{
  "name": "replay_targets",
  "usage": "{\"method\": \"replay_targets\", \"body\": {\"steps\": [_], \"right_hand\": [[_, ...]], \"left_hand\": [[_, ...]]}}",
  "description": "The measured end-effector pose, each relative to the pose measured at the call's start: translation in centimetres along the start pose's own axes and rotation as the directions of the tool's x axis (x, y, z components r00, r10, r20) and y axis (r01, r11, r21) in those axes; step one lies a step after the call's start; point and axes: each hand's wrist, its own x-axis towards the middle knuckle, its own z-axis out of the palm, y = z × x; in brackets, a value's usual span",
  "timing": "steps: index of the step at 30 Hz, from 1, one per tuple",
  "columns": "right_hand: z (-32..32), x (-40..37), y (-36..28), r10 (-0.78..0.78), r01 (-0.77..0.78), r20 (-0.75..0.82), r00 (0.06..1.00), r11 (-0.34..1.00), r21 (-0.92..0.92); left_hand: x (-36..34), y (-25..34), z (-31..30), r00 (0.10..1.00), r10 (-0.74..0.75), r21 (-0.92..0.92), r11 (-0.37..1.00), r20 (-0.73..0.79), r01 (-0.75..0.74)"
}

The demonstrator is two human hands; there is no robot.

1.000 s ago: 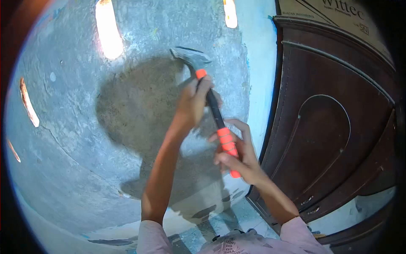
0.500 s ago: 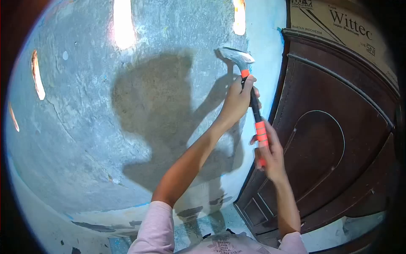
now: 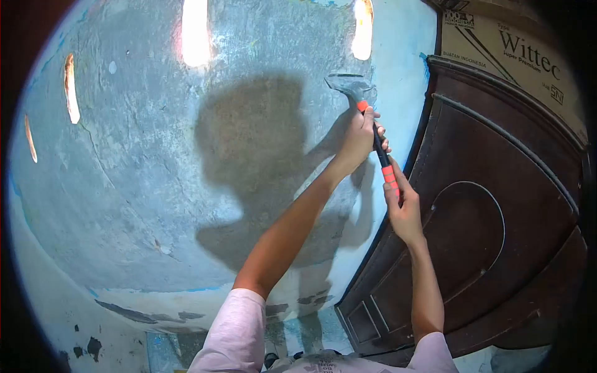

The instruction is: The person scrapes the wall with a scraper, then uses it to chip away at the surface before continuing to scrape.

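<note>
A long-handled scraper (image 3: 381, 149) with a black and orange handle and a wide, whitish head reaches up to the blue-grey wall (image 3: 155, 174). Its blade edge lies at or very near the wall surface, left of a pale blue strip. My left hand (image 3: 362, 138) is closed round the upper handle, just below the head. Lower down, my right hand (image 3: 405, 211) grips the orange lower part of the handle. The wall shows rough, patchy paint, with the shadow of a head and arms on it.
A dark brown carved wooden door (image 3: 472, 205) stands at the right. Above it is a cardboard sheet (image 3: 504, 50) with printed lettering. Bright light strips show on the upper wall. Peeling patches mark the wall's lower part, and the floor (image 3: 311, 332) shows at the bottom.
The scraper head has turned, so its broad face now shows. My right hand has shifted slightly up and right with the handle. The view has moved a little.
</note>
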Motion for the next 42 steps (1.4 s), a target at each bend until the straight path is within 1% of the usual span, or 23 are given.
{"method": "replay_targets", "body": {"steps": [2,4,5,8,10,12,13,14,16,17,20,22,24,26,28,29,30,32,34,36,38,40,42], "right_hand": [[-0.9,-0.2,0.0,0.044,-0.043,0.038,0.998,0.999,-0.019],[-0.4,-1.7,0.2,0.060,-0.056,0.028,0.998,0.993,-0.108],[0.0,-2.2,0.7,0.068,-0.067,0.027,0.997,0.997,-0.035],[0.1,-1.6,0.7,0.015,-0.014,0.021,1.000,0.998,-0.063],[0.0,-0.9,-0.3,0.049,-0.047,0.034,0.998,0.997,-0.055],[0.4,-0.5,-1.3,0.107,-0.108,0.037,0.994,0.994,0.015],[1.1,-0.8,-0.3,0.015,-0.015,-0.009,1.000,1.000,0.019],[1.6,-1.5,0.2,0.018,-0.018,-0.011,1.000,1.000,0.020],[2.5,-3.0,0.3,0.046,-0.047,-0.021,0.999,0.998,-0.046],[2.8,-3.3,0.0,0.005,-0.007,-0.038,0.999,0.998,-0.067],[2.6,-2.6,-0.3,0.001,-0.005,-0.052,0.999,0.997,-0.071],[1.5,-1.3,-1.7,0.071,-0.072,-0.019,0.997,0.995,-0.067],[0.8,-0.9,-2.2,0.088,-0.089,-0.017,0.996,0.993,-0.076],[0.7,-1.7,-1.6,0.066,-0.066,-0.004,0.998,0.990,-0.126],[1.0,-2.7,-1.3,0.051,-0.052,-0.009,0.999,0.994,-0.098],[1.2,-2.6,-0.7,-0.013,0.009,-0.035,0.999,0.992,-0.123],[1.0,-2.3,-1.1,-0.012,0.007,-0.036,0.999,0.992,-0.127],[0.6,-1.0,-2.8,0.093,-0.093,-0.010,0.996,0.983,-0.161],[0.2,-0.6,-3.9,0.073,-0.075,-0.018,0.997,0.988,-0.134],[-0.1,-0.8,-4.6,0.101,-0.096,0.010,0.995,0.974,-0.205],[-0.2,-1.6,-3.8,0.080,-0.075,0.014,0.997,0.973,-0.220],[-0.2,-2.0,-3.3,0.081,-0.081,-0.008,0.997,0.976,-0.204],[-0.6,-1.4,-3.2,0.066,-0.066,-0.005,0.998,0.975,-0.214]], "left_hand": [[-0.1,-0.5,0.3,1.000,0.030,0.012,0.999,-0.002,-0.030],[-1.0,-1.6,0.2,0.999,0.026,0.014,1.000,-0.024,-0.025],[-1.3,-2.0,0.1,0.999,0.016,0.014,1.000,-0.037,-0.015],[-1.0,-1.5,0.1,0.998,0.043,0.053,0.998,-0.045,-0.041],[-0.6,-0.7,0.4,0.996,0.067,0.070,0.996,-0.054,-0.063],[-0.4,0.0,0.5,0.995,0.078,0.101,0.992,-0.068,-0.071],[-0.5,-0.4,0.4,0.993,0.093,0.084,0.993,-0.071,-0.087],[-1.0,-0.7,0.2,0.994,0.089,0.086,0.993,-0.070,-0.083],[-2.3,-1.3,-0.3,0.993,0.029,0.106,0.994,-0.114,-0.017],[-2.7,-1.4,-0.5,0.994,0.011,0.089,0.996,-0.112,-0.002],[-2.2,-0.4,-0.4,0.997,0.030,0.105,0.994,-0.075,-0.022],[-1.3,0.3,0.0,0.998,0.029,0.106,0.994,-0.059,-0.023],[-0.9,0.5,0.3,0.998,0.052,0.071,0.996,-0.046,-0.049],[-1.4,-0.3,-0.1,0.998,0.053,0.058,0.997,-0.027,-0.052],[-2.1,-1.0,-0.3,0.999,-0.022,0.043,0.999,-0.044,0.024],[-2.0,-1.1,-0.5,1.000,-0.016,0.016,1.000,-0.024,0.017],[-1.8,-0.7,-0.3,1.000,-0.018,0.013,1.000,-0.022,0.018],[-1.2,0.9,0.2,0.999,0.045,0.049,0.998,-0.015,-0.045],[-0.6,1.1,0.4,0.999,0.043,0.045,0.998,-0.006,-0.042],[-0.8,0.6,0.4,0.998,0.062,0.009,0.998,-0.032,-0.062],[-1.6,-0.5,-0.1,1.000,0.013,-0.025,1.000,-0.002,-0.013],[-1.8,-0.2,0.0,1.000,-0.013,-0.009,1.000,0.010,0.013],[-1.3,0.2,0.3,1.000,0.020,-0.006,1.000,0.019,-0.020]]}}
